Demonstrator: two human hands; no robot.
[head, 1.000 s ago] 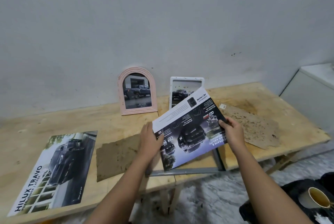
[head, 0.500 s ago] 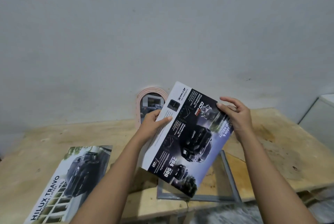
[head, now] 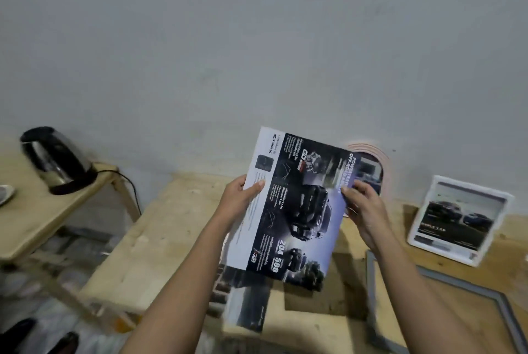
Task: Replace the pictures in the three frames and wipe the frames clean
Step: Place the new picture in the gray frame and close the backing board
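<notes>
I hold a dark car picture (head: 297, 210) up above the wooden table (head: 160, 239). My left hand (head: 238, 200) grips its left edge, thumb on the front. My right hand (head: 364, 210) pinches its right edge. Behind the picture, the pink arched frame (head: 377, 158) leans on the wall, mostly hidden. A white frame (head: 460, 218) with a car picture stands to the right. The grey empty frame (head: 445, 276) lies flat on the table at the lower right. Another car picture (head: 243, 305) lies on the table under the held one, next to a brown backing board (head: 325, 299).
A black and steel kettle (head: 55, 159) with a cord stands on a low wooden side table (head: 34, 219) at the left. Dark shoes (head: 43, 339) show on the floor at the lower left. The grey wall rises behind the table.
The view has swung left, bringing the kettle and side table into sight. The held picture has turned more upright and moved left, over the other car picture.
</notes>
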